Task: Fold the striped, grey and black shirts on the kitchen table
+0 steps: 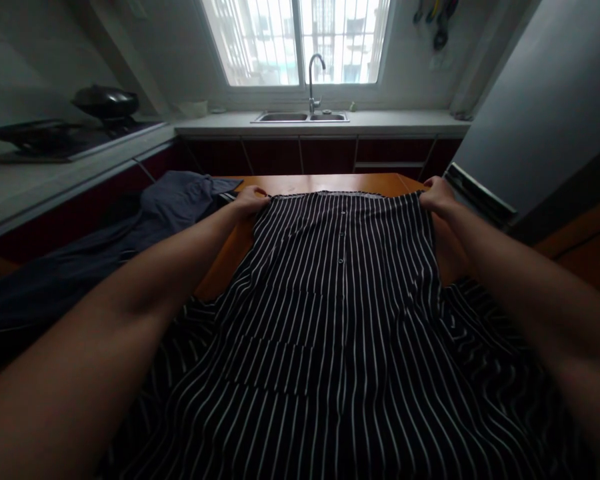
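Note:
A black shirt with white stripes (pixel 325 287) lies spread over a wooden table (pixel 325 182), its buttoned front facing up and its hem at the far end. My left hand (pixel 251 199) pinches the far left corner of the hem. At the far right corner, my right hand (pixel 437 194) grips the cloth between thumb and fingers. The fabric is stretched between both hands. Its sleeves fan out on either side, partly beneath my forearms, and the collar end runs out of view at the bottom.
Dark grey-blue clothing (pixel 170 200) is heaped at the left. Beyond the table are a counter (pixel 395 120) with a sink (pixel 283 117) and faucet (pixel 312 87). A wok (pixel 105 102) sits on the stove at left; a large grey appliance (pixel 540 113) stands at right.

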The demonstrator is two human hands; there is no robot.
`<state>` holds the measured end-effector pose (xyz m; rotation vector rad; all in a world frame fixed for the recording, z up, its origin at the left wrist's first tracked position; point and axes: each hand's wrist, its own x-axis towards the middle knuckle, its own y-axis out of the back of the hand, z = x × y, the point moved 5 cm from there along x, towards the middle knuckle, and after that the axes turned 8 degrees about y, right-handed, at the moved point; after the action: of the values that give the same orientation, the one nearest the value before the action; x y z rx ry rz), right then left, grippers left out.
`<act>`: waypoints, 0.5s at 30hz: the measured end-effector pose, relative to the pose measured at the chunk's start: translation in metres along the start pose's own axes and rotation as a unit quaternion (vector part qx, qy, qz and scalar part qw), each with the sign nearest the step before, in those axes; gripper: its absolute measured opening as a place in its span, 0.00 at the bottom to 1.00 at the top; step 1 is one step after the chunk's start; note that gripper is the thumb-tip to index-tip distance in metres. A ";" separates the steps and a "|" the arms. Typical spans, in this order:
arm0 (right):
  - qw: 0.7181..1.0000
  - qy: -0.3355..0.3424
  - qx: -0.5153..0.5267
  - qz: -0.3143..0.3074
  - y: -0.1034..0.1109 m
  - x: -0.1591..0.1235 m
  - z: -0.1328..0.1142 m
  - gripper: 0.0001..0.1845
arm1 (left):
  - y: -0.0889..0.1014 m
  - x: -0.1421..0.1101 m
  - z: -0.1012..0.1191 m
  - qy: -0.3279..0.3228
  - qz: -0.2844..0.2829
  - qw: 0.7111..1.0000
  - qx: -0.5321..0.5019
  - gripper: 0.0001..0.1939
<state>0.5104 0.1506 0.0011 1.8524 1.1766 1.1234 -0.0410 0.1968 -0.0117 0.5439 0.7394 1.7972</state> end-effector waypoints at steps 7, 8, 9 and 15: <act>0.999 -0.013 0.013 0.030 0.010 0.008 -0.016 0.25 | -0.001 0.015 0.004 -0.051 0.049 0.997 0.038 0.21; 0.999 -0.011 0.015 0.039 0.010 0.008 -0.017 0.25 | 0.002 0.016 0.006 -0.057 0.067 0.996 0.033 0.21; 0.999 -0.008 0.015 0.051 0.010 0.008 -0.018 0.24 | 0.006 0.016 0.007 -0.064 0.087 0.994 0.027 0.21; 0.997 0.002 -0.060 0.045 -0.003 0.008 -0.019 0.23 | 0.016 0.016 0.012 -0.119 0.118 0.985 0.045 0.17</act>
<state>0.4938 0.1605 0.0091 1.8276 1.0143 1.2196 -0.0488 0.2107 0.0090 0.9213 0.6123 1.8789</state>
